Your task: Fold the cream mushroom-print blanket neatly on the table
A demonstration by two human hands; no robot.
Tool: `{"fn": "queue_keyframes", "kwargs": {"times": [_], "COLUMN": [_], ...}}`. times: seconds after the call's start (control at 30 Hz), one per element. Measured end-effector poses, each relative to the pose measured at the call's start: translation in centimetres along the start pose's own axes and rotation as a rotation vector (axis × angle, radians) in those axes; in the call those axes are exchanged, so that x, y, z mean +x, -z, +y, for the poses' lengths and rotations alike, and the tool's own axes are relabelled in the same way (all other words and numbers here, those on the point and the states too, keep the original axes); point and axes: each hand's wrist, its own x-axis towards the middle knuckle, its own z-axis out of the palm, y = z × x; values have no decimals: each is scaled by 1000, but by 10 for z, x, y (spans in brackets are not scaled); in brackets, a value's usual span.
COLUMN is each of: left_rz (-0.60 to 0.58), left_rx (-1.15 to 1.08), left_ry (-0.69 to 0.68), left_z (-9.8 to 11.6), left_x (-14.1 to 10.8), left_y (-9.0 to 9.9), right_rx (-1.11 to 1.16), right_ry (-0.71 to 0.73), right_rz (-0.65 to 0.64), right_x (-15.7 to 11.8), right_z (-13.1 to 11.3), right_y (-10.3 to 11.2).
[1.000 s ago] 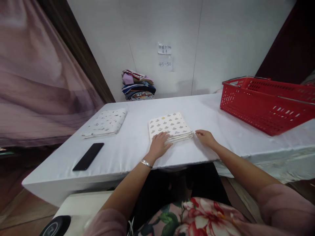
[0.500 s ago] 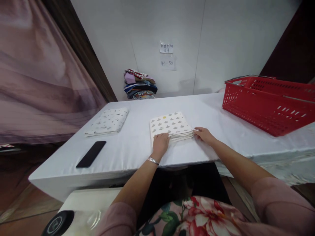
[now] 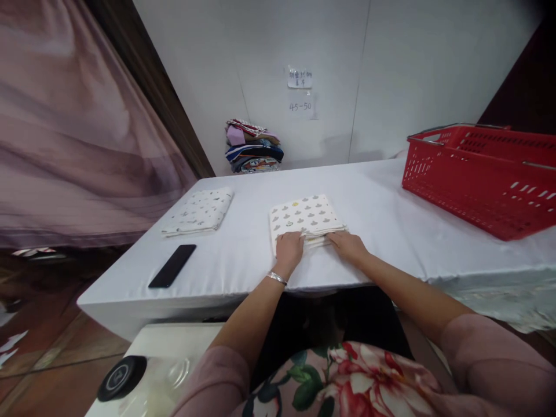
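Note:
A folded white cloth (image 3: pixel 306 214) with grey cloud-like prints and a yellow mark lies on the white-covered table in front of me. My left hand (image 3: pixel 290 249) grips its near left edge, fingers bent over the layers. On the near right edge, my right hand (image 3: pixel 347 247) pinches the stacked layers, its fingertips partly hidden by the cloth. Another folded white cloth (image 3: pixel 202 211) with small dark prints lies to the left, touched by neither hand.
A black phone (image 3: pixel 172 266) lies near the table's (image 3: pixel 243 249) left front. At right stands a red basket (image 3: pixel 482 188). Piled fabrics (image 3: pixel 254 147) rest by the wall. A jar with a black lid (image 3: pixel 121 377) stands at lower left.
My right hand has moved left along the near edge, from the cloth's right corner towards my left hand. The view has shifted slightly.

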Motion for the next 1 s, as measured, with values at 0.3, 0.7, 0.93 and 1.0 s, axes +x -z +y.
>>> {"fn": "queue_keyframes", "kwargs": {"times": [0.3,0.7,0.93,1.0], "left_rz": [-2,-195,-303,-301], "left_rx": [-31,-142,-36,-36], "left_ry": [7,-60,-93,-99], "left_z": [1,1,4,4], "left_x": [-2,33,46,45], "left_y": [3,15,-2,-4], "right_rx": [-199,-199,-216,-217], "right_ry": [22,105,152,155], "right_rz": [-102,-168,-143,-143], "right_x": [14,22,12,7], "right_z": [4,10,24,25], "right_y": [7,17,18,17]}}
